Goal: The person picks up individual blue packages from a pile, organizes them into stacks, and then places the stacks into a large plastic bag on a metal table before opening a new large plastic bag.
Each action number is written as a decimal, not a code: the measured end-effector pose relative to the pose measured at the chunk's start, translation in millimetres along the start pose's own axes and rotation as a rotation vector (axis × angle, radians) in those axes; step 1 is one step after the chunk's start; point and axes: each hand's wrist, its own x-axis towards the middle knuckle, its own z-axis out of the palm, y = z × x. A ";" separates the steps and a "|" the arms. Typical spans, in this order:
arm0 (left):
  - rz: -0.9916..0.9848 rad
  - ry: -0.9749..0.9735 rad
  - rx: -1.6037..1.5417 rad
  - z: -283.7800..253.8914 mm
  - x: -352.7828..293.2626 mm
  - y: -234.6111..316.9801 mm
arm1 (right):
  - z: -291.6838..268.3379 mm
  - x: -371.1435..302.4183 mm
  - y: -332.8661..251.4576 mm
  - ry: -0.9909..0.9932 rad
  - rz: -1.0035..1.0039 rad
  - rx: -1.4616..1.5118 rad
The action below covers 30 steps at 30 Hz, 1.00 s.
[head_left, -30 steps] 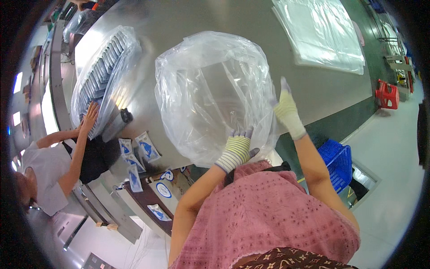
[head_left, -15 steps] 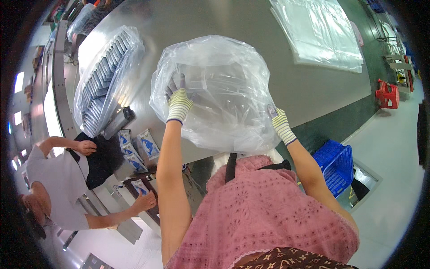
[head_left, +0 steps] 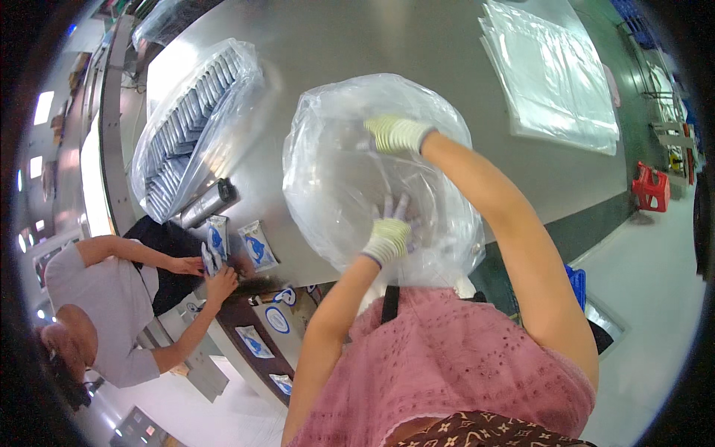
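Note:
A large clear plastic bag (head_left: 320, 201) lies spread wide in front of me on the metal table. My left hand (head_left: 389, 235), in a striped glove with grey fingers, is at the bag's near part, fingers spread and flat against the plastic. Farther up, my right hand (head_left: 398, 135) reaches across the bag from the right. Its grey fingertips bend down toward the plastic and are mostly hidden, so their grip is unclear. Whether each hand is inside the bag or on top of it, I cannot tell.
On the left stands a clear bag (head_left: 195, 112) filled with rows of packets, beside a dark roll (head_left: 208, 203). A co-worker's hands (head_left: 220, 281) hold blue-and-white packets. Flat clear bags (head_left: 555, 82) are stacked at far right. A red stool (head_left: 650, 188) and blue basket (head_left: 576, 284) stand beyond.
My left hand has left the bag's left side for its near middle. My right hand has swung from the right edge to the upper middle. The co-worker's hands have come together at the packets.

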 end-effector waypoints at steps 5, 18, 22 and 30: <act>0.129 0.082 0.049 52.4 -3.1 9.3 | -38.5 90.2 60.3 0.219 0.108 0.001; -0.687 0.965 -0.724 -44.3 13.7 -142.6 | 54.0 -7.2 21.1 -0.057 0.035 -0.528; -0.575 0.549 -0.992 -43.8 32.2 -170.1 | 21.2 14.8 23.1 0.079 0.105 -0.078; -0.673 0.983 -0.853 -44.4 5.7 -195.0 | 11.9 8.3 57.6 0.110 0.275 -0.211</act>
